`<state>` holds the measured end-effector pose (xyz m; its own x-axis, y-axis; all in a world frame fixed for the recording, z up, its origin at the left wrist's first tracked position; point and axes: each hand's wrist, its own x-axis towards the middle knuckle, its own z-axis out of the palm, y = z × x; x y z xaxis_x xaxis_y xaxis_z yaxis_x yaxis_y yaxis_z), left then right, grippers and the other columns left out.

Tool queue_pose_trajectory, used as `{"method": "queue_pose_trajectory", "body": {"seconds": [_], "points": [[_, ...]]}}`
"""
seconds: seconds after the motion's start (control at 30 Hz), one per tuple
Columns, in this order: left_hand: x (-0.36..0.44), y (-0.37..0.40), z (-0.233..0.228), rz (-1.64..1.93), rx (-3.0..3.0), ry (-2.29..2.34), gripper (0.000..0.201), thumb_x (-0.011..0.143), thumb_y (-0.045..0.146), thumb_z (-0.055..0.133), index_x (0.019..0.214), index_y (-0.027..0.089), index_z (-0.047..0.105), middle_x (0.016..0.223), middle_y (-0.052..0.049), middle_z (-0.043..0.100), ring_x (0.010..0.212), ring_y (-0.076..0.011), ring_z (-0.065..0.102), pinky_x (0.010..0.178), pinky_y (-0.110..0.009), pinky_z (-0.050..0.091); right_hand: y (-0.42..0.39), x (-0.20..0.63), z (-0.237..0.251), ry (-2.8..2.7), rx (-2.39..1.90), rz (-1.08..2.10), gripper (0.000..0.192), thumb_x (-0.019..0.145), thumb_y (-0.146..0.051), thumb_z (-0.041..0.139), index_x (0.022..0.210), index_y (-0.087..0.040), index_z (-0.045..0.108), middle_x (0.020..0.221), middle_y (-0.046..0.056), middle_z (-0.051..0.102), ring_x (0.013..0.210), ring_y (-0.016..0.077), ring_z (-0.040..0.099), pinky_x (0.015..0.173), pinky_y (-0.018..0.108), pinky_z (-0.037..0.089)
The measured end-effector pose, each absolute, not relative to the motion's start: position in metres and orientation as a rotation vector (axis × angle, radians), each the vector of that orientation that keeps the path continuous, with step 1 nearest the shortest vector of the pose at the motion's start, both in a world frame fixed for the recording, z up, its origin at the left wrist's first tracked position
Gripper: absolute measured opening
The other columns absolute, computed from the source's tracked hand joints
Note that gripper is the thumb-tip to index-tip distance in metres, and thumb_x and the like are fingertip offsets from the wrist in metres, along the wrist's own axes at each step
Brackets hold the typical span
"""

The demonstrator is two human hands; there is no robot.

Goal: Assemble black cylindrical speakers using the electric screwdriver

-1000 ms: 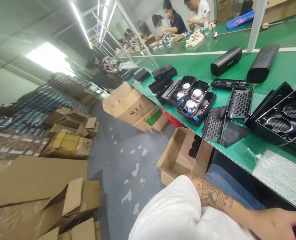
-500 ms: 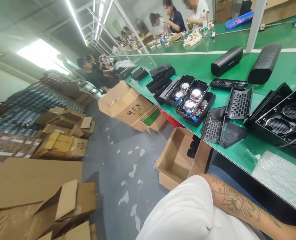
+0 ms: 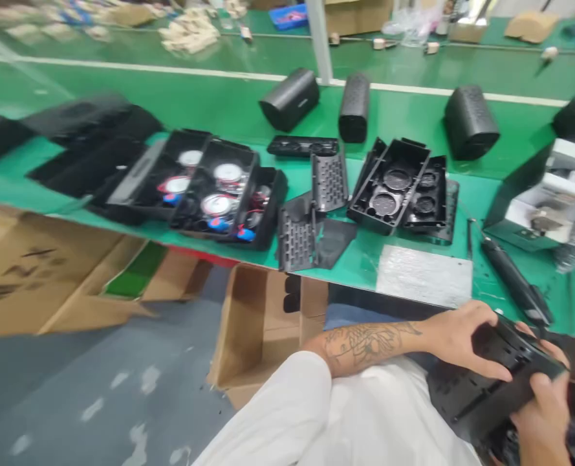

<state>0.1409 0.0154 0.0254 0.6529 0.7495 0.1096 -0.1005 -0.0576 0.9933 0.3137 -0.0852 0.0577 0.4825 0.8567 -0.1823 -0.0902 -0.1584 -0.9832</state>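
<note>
Black plastic fills the grip: one speaker housing (image 3: 491, 382) is clasped by two hands, left hand (image 3: 462, 340) curled over its top, right hand (image 3: 544, 421) clenched on its near end. Beyond the fingers lie two open shells with drivers (image 3: 219, 194), two grilles (image 3: 311, 213), four closed speakers (image 3: 290, 98) and one screwdriver (image 3: 515, 285) on the green bench (image 3: 403, 129). Below the left fingers, an open carton (image 3: 253, 330) sits on the grey floor. Half a second ago the view faced down the aisle and neither hand showed.
</note>
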Motion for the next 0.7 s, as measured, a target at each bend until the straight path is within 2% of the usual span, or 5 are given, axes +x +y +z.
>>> {"method": "queue_pose_trajectory", "body": {"seconds": [0.07, 0.17, 0.27, 0.43, 0.7], "points": [[0.145, 0.011, 0.025, 0.766, 1.511, 0.59, 0.087, 0.052, 0.065, 0.104, 0.112, 0.025, 0.055, 0.136, -0.014, 0.059, 0.134, -0.0351, 0.063, 0.121, -0.056, 0.055, -0.086, 0.316, 0.055, -0.645, -1.514, 0.95, 0.093, 0.05, -0.073, 0.101, 0.126, -0.034, 0.063, 0.158, 0.014, 0.051, 0.148, 0.0463, 0.051, 0.121, 0.073, 0.044], [0.147, 0.008, 0.025, 0.739, 1.559, 0.589, 0.08, 0.056, 0.061, 0.102, 0.11, 0.024, 0.057, 0.135, -0.014, 0.057, 0.127, -0.0332, 0.065, 0.115, -0.054, 0.059, -0.089, 0.319, 0.05, -0.605, -1.559, 0.935, 0.104, 0.051, -0.076, 0.1, 0.132, -0.028, 0.056, 0.16, 0.017, 0.05, 0.14, 0.0456, 0.059, 0.113, 0.069, 0.054], [0.152, 0.012, 0.02, 0.81, 1.65, 0.588, 0.071, 0.057, 0.062, 0.1, 0.101, 0.02, 0.063, 0.136, -0.016, 0.052, 0.124, -0.0325, 0.064, 0.107, -0.05, 0.063, -0.095, 0.322, 0.047, -0.628, -1.515, 0.94, 0.102, 0.06, -0.075, 0.098, 0.137, -0.026, 0.053, 0.165, 0.017, 0.045, 0.134, 0.0399, 0.064, 0.111, 0.059, 0.059], [0.167, 0.017, 0.012, 1.037, 1.828, 0.595, 0.065, 0.054, 0.064, 0.099, 0.073, 0.02, 0.056, 0.103, -0.007, 0.051, 0.102, -0.0266, 0.058, 0.099, -0.052, 0.059, -0.098, 0.32, 0.042, -0.675, -1.358, 1.05, 0.095, 0.069, -0.075, 0.096, 0.136, -0.025, 0.051, 0.159, 0.018, 0.051, 0.129, 0.0361, 0.068, 0.112, 0.057, 0.059], [0.156, 0.009, 0.034, 1.067, 1.793, 0.541, 0.055, 0.07, 0.053, 0.09, 0.067, 0.022, 0.044, 0.098, -0.004, 0.046, 0.096, -0.0232, 0.047, 0.097, -0.047, 0.052, -0.106, 0.306, 0.051, -0.68, -1.362, 1.018, 0.09, 0.073, -0.073, 0.094, 0.137, -0.027, 0.05, 0.159, 0.012, 0.052, 0.137, 0.0323, 0.064, 0.12, 0.053, 0.055]]}}
